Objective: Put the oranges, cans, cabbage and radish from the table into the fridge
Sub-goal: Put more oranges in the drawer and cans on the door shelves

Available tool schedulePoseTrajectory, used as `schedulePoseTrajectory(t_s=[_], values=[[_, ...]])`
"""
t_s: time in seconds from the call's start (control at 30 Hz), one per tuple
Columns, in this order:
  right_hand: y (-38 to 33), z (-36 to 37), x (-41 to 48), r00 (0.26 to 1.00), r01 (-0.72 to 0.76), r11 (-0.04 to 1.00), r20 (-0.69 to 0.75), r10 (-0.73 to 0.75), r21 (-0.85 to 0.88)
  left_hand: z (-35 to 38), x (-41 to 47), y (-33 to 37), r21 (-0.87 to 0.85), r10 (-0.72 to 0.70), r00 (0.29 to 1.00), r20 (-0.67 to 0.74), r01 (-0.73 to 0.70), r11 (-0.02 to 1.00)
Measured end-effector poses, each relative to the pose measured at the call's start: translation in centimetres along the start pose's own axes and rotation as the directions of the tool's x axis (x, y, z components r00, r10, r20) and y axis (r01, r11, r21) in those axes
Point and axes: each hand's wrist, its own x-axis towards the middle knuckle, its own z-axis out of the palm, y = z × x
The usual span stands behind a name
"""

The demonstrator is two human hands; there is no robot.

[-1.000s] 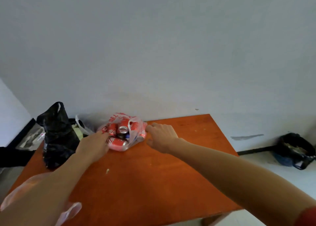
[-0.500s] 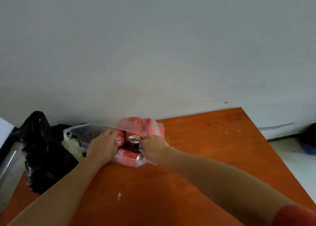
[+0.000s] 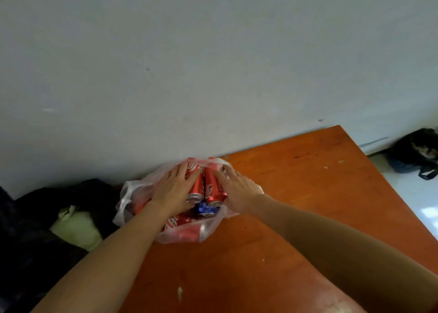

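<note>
Counter edges: the orange counter (image 3: 308, 194) meets the grey wall (image 3: 213, 52) along its far edge. Its far right corner shows, and the right edge drops to a pale floor (image 3: 417, 194).
Open room: a broad stretch of orange surface runs from the bag to the right edge and back toward the person, between the two forearms. It carries only a few pale crumbs (image 3: 180, 292).
Left side: a black bag (image 3: 35, 229) is heaped just beside the cans' bag, with a pale green lump (image 3: 75, 227) against it, too blurred to name. The counter's left edge is hidden there.
Floor: a dark bag (image 3: 414, 151) lies by the wall, well apart from the counter.
Cans: red cans (image 3: 213, 187) lie in a clear plastic bag (image 3: 125, 201) at the counter's far edge, close to the wall. Two lie side by side on top, touching, silver ends toward the person. A blue can (image 3: 207, 209) shows just below them, and more red ones with white lettering lie underneath, nearer the person.
Left hand: the left hand (image 3: 175, 189) rests on the left top can, fingers (image 3: 181, 174) straight and spread apart, thumb hidden.
Right hand: the right hand (image 3: 237, 191) presses the right top can from its outer side, fingers (image 3: 222, 177) straight and slightly apart.
</note>
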Motion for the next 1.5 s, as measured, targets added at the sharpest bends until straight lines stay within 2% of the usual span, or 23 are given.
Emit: schedulePoseTrajectory(t_s=[0.13,0.2,0.33,0.5,0.57,0.67,0.77,0.93,1.03,1.2,1.4,1.5], values=[[0.5,1.2,0.2,0.996,-0.029,0.996,0.091,0.021,0.083,1.0,1.1,-0.6,-0.047,0.018,1.000,0.025,-0.017,0.999],[0.3,1.9,-0.1,0.996,-0.055,0.991,0.081,0.045,0.125,1.4,1.4,-0.8,-0.080,0.017,1.000,0.011,-0.016,0.997],[-1.1,3.5,0.0,0.986,-0.129,0.984,-0.088,0.141,0.122,1.9,1.5,-1.3,-0.148,0.028,0.998,-0.064,-0.037,0.988],[-2.1,4.0,0.4,0.951,-0.156,0.984,-0.283,0.127,-0.084,1.3,0.4,-2.1,-0.274,0.008,0.996,-0.085,-0.031,0.961],[-3.0,4.0,0.5,0.940,-0.193,0.977,-0.304,0.157,-0.093,0.6,-0.3,-2.3,-0.311,-0.016,0.997,-0.072,-0.008,0.950],[-3.9,4.1,1.3,0.923,-0.302,0.953,-0.254,0.289,-0.012,-0.4,-1.6,-2.1,-0.348,-0.041,0.997,-0.069,0.015,0.937],[-4.1,3.9,1.8,0.861,-0.473,0.874,-0.154,0.485,0.106,-1.2,-3.1,-1.8,-0.361,-0.055,0.995,-0.087,0.020,0.932],[-3.7,2.9,1.6,0.776,-0.583,0.746,-0.052,0.629,0.321,-2.3,-5.7,-2.7,-0.433,-0.078,0.993,-0.089,0.032,0.901],[-3.5,2.2,0.4,0.788,-0.557,0.737,-0.038,0.615,0.382,-3.3,-6.9,-3.3,-0.424,-0.087,0.992,-0.097,0.038,0.905],[-4.3,0.2,-3.3,0.834,-0.486,0.801,-0.090,0.545,0.349,-5.2,-8.5,-3.0,-0.421,-0.074,0.993,-0.096,0.027,0.907],[-6.1,-4.3,-8.8,0.911,-0.306,0.931,-0.224,0.347,0.198,-8.5,-9.7,-1.1,-0.383,-0.046,0.987,-0.156,-0.018,0.924],[-6.6,-6.8,-12.0,0.922,-0.244,0.957,-0.267,0.280,0.157,-10.4,-10.2,0.1,-0.325,-0.018,0.983,-0.183,-0.043,0.945]])
